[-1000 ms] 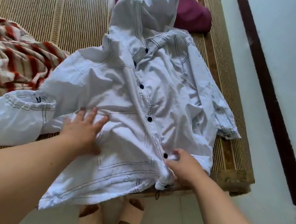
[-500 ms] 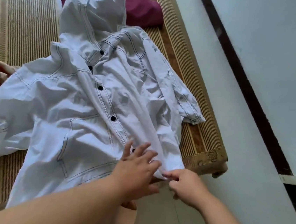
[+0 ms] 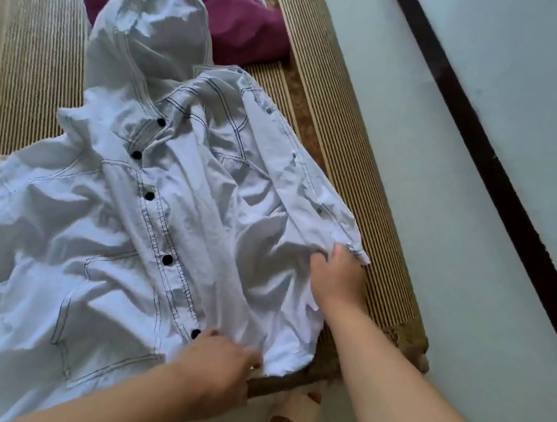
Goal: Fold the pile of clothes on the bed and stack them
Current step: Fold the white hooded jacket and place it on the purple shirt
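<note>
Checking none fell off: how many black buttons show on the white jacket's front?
5 black buttons down the front of the white jacket: collar, just below it, chest, mid-front, and near the hem beside the left hand. Folds may hide others.

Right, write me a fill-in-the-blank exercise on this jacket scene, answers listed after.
1. The white jacket lies on the woven mat with its ____ farthest from the person.
2. The right hand grips the end of one ____.
3. The left hand touches the jacket beside its lowest black ____.
Missing words: hood; sleeve; button.
</note>
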Available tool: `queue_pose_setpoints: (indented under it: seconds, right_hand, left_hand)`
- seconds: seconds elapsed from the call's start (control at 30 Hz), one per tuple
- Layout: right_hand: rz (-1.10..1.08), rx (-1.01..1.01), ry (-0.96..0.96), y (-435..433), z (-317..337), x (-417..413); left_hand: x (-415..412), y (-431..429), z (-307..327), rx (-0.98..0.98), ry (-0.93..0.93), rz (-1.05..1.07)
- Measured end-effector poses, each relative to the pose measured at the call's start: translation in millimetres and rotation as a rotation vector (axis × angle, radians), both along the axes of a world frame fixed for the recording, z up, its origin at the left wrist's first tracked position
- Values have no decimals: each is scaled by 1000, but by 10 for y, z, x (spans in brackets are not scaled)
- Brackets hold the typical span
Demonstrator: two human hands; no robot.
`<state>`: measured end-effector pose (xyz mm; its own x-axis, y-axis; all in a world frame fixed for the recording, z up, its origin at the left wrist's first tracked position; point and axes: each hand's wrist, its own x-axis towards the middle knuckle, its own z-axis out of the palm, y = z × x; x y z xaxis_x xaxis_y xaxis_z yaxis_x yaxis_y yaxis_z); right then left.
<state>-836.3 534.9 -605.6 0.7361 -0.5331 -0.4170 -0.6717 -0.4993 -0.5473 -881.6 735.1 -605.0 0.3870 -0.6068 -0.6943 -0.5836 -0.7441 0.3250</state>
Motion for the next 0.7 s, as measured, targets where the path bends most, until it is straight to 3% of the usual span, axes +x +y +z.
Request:
queue_pose_setpoints:
  seconds: [0.07,0.13,0.2,0.27,0.37,0.43,0.53,0.57,0.7]
  right_hand:
    - [-232,63,-106,-366,224,42]
    - [-258,37,-120,-722,416,12]
    - [-180,45,-107,-989,541,-63]
    - [-101,105,-85,-1086,588,-140]
    - [100,177,-41,-1069,582,-252]
    - [306,187,44,-1022,530,-354]
    - [505,234,249,-1020,372,-540]
    - [478,204,262,-1033,330,-581]
    - [-54,-63,-86,-1194,117,-431]
  left_hand:
    - [56,-112,56,33,41,23]
    - [102,-276,82,57,84,39]
    - [182,-548,141,64,161,131]
    - [301,-818,235,-52,194,339]
    - [563,-1216,401,-376,-28,792]
    - [742,-1451,473,-502,-156,961]
    - [983,-1755,370,-376,-15,1073]
    - [1047,-1821,321,-288,33,1089]
    - [1145,-1839,51,-83,-31,889]
